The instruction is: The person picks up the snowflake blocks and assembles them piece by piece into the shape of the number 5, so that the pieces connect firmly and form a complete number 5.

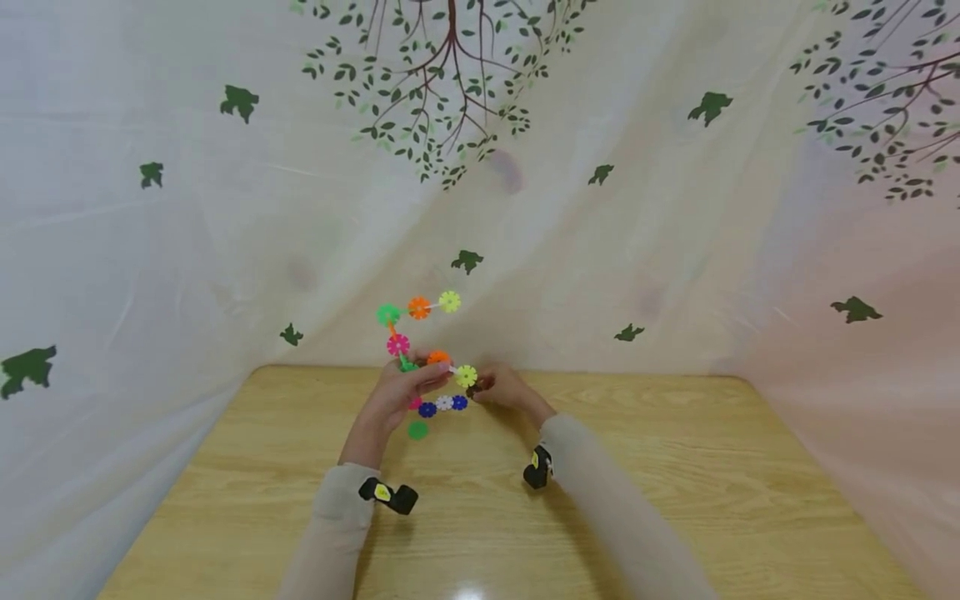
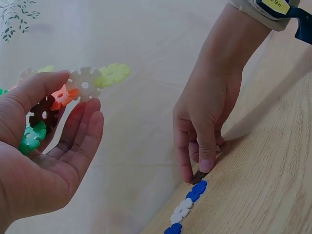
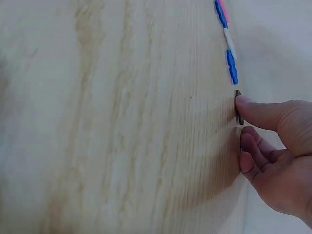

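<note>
My left hand (image 1: 386, 404) holds a branching structure of joined plastic snowflake discs (image 1: 397, 345) above the table. In the left wrist view its thumb and fingers lie round orange, brown and white discs (image 2: 85, 84), and a yellow disc (image 2: 114, 74) sticks out past the fingertips. My right hand (image 1: 510, 390) is down at the tabletop, pinching a small brown disc (image 2: 197, 178) between thumb and finger. Close beside that disc lies the end of a row of blue and white discs (image 2: 183, 210). In the right wrist view a narrow gap separates the brown disc (image 3: 238, 109) from the nearest blue disc (image 3: 232, 67).
A single green disc (image 1: 417, 430) lies on the wooden table (image 1: 637, 467), nearer than the row. A pink disc (image 1: 415, 403) sits at the row's left end. Behind the table hangs a pale curtain (image 1: 562, 275) with printed leaves and branches.
</note>
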A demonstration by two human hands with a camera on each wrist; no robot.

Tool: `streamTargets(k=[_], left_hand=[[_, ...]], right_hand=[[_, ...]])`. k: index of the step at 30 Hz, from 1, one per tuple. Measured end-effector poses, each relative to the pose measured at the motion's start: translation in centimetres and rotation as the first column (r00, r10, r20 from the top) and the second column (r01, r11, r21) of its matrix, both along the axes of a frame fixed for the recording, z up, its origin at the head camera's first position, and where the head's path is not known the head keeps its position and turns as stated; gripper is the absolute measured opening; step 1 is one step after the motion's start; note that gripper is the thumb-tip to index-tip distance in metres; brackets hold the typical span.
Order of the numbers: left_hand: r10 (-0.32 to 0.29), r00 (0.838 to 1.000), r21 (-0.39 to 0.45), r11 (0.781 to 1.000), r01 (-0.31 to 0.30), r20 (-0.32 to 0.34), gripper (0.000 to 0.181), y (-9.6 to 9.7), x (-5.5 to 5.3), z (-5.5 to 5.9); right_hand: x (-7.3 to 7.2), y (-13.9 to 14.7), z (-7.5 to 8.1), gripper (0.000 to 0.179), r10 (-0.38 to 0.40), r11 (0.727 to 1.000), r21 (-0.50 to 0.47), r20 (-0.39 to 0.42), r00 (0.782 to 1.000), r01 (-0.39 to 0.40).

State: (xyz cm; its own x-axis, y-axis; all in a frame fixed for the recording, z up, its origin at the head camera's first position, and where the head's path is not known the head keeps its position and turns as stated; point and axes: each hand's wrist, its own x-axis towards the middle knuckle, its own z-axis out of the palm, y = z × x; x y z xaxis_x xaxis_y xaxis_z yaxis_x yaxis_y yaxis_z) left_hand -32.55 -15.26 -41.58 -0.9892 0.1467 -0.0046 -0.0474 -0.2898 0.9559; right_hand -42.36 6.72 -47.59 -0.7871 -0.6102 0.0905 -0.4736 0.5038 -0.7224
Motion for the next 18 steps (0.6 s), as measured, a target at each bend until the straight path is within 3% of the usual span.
streamTargets(k=[6,11,15,18], left_hand=[[0.016,1.0,0.031,0.999,-0.016,-0.004,0.015,0.3,0.3,-0.4],[0.026,1.0,0.051,0.998,-0.026,0.0,0.015,0.6,0.2,-0.9],[0.046,0.999,0.057,0.997,-0.045,-0.019,0.013,0.7,0.1,-0.7],[0.054,0.998,0.066,0.996,-0.052,-0.028,0.013,0.8,0.1,-0.3]], right_hand=[[1.4,0.3,0.0,0.022,-0.089,0.996,0.001,0.083,0.993,0.089],[3.0,1.2,-0.2,0.021,-0.146,0.983,-0.087,0.155,0.977,0.16],[3.9,1.7,-0.1,0.019,-0.174,0.957,-0.194,0.209,0.962,0.215],[4.6,1.8,0.5,0.022,-0.199,0.922,-0.284,0.241,0.95,0.265]])
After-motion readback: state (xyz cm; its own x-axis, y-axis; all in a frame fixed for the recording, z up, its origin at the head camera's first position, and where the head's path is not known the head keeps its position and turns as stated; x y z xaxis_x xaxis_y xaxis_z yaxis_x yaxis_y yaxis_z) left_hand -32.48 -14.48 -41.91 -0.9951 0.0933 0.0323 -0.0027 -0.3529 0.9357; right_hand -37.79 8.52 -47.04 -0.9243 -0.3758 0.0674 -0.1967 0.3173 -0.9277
